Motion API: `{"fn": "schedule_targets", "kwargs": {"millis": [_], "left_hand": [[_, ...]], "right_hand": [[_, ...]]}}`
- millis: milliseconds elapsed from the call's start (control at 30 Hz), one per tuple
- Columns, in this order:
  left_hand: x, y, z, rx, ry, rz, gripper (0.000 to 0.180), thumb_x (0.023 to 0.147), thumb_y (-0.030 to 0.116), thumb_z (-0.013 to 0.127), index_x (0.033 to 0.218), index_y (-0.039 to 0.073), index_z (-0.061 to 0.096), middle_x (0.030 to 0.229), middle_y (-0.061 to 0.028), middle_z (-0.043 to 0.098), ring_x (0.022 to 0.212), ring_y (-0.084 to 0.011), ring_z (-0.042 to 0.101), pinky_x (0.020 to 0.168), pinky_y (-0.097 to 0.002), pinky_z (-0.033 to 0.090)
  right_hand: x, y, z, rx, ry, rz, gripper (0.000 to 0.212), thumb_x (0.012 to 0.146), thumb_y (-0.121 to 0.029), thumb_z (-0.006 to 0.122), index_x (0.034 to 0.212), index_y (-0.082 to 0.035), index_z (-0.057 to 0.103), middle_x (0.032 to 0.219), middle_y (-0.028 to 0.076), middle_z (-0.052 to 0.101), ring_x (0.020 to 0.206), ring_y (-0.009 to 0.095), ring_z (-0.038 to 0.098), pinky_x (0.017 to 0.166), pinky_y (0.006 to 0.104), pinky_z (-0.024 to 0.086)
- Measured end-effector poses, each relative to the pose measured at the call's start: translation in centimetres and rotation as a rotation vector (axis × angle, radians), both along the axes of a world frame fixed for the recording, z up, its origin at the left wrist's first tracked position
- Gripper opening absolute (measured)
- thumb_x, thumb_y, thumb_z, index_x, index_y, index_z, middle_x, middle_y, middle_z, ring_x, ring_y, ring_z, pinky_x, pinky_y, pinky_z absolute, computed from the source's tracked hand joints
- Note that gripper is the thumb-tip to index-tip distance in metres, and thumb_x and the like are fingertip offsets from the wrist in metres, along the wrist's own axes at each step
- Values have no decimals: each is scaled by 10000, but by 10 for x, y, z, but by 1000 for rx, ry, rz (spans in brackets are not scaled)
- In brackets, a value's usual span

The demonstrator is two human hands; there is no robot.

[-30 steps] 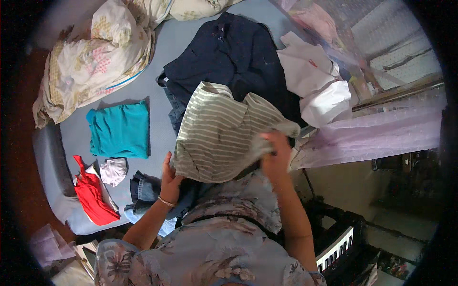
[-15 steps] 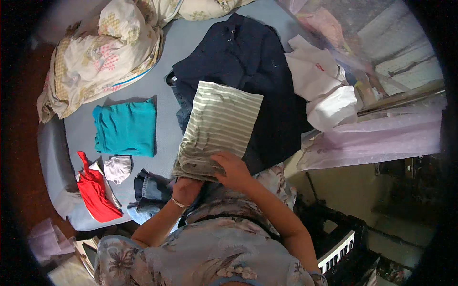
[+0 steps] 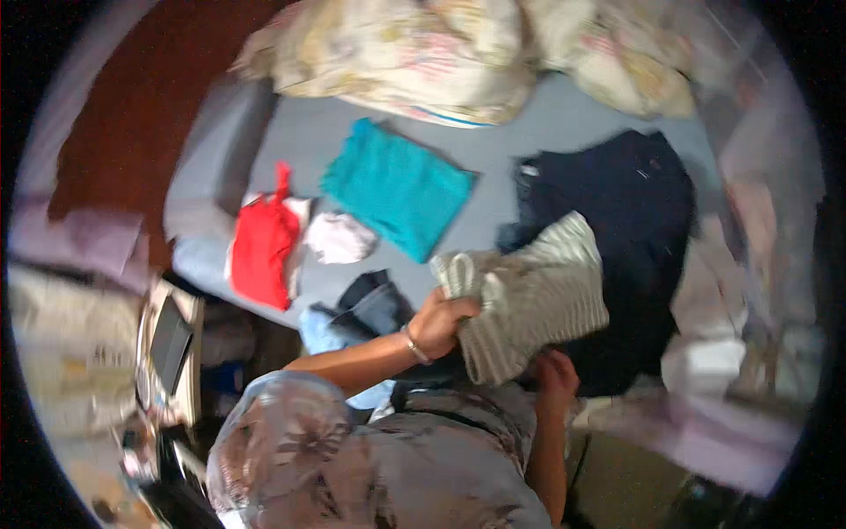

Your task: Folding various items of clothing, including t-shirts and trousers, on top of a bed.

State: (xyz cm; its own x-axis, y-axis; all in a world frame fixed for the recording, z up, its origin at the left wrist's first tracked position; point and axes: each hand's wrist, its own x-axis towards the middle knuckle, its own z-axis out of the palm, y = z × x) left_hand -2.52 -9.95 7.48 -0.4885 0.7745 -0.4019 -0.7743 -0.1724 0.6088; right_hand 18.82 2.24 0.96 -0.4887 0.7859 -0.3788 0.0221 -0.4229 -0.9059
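Observation:
A folded striped garment (image 3: pixel 538 291), pale green-grey and white, is held up by my left hand (image 3: pixel 439 324), whose thumb and fingers close on its left edge. At its lower right edge is my right hand (image 3: pixel 555 377), blurred, its fingers partly curled; whether it grips the cloth I cannot tell. Beneath and beyond the garment lies a dark navy piece of clothing (image 3: pixel 639 229), spread on the grey bed. Left of my left hand sit blue denim clothes (image 3: pixel 348 313). Farther off is a folded teal garment (image 3: pixel 397 185).
A red garment (image 3: pixel 264 251) and a small whitish folded cloth (image 3: pixel 339 238) lie on the grey bed surface (image 3: pixel 308 132) at left. A patterned quilt (image 3: pixel 397 62) is bunched at the far side. White clothing (image 3: pixel 705 353) lies at right. A desk with a dark laptop (image 3: pixel 172 344) stands at lower left.
My view has swung left. The striped garment has been lifted and tilted off the navy clothing; my left hand has moved to its left edge, and my right hand to its lower edge.

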Motion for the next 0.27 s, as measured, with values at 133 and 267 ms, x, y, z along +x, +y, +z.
{"fn": "schedule_targets", "kwargs": {"millis": [133,267], "left_hand": [[-48,-12,69,128,71,131,364,686,-11,506,1050,3,512,900,-90,595,809,-207,590,755,-342,488],[-103,-55,126,-4,140,312,334,693,14,560,1020,-41,527,881,-140,605,749,-244,619,700,-377,515]], "right_hand": [[23,5,-37,-185,25,-83,203,760,-48,589,955,-23,543,796,89,596,654,169,564,616,298,482],[39,14,-69,-227,114,-63,244,778,-121,612,1000,-55,533,827,96,588,679,228,559,617,361,484]]}}
